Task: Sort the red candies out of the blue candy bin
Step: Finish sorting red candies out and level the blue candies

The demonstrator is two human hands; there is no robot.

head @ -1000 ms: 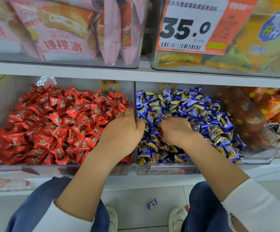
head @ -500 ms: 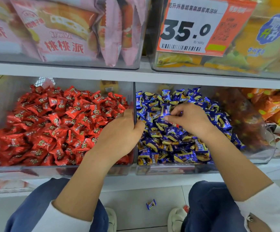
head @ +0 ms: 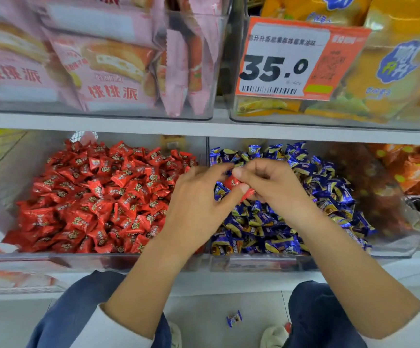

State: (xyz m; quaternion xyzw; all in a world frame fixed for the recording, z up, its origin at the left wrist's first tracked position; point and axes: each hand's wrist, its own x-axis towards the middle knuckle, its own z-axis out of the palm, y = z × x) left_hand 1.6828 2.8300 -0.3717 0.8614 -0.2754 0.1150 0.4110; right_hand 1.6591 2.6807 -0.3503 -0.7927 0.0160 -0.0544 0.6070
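- Right hand (head: pixel 274 187) pinched a red candy (head: pixel 231 182) between thumb and curled fingers, above the blue candy bin (head: pixel 390 249), at its left side; probably lifted clear so it could cross to the left.
- Left hand (head: pixel 201 204) met it at the divider (head: pixel 207 151), thumb on the same red wrapper, fingers bent (looked like a hand-off; whether it had a real grip, cannot tell).
- Both wrists were level, forearms came in from the near edge, converging over the bins.
- Blue candies (head: pixel 304 222) were heaped under the hands; any more reds among them were hidden.
- Red candy bin (head: pixel 0 187) sat just left, touching, piled full, the likely drop spot.
- One blue stray candy (head: pixel 234 318) lay on the floor (head: pixel 204 320), near, between the knees.
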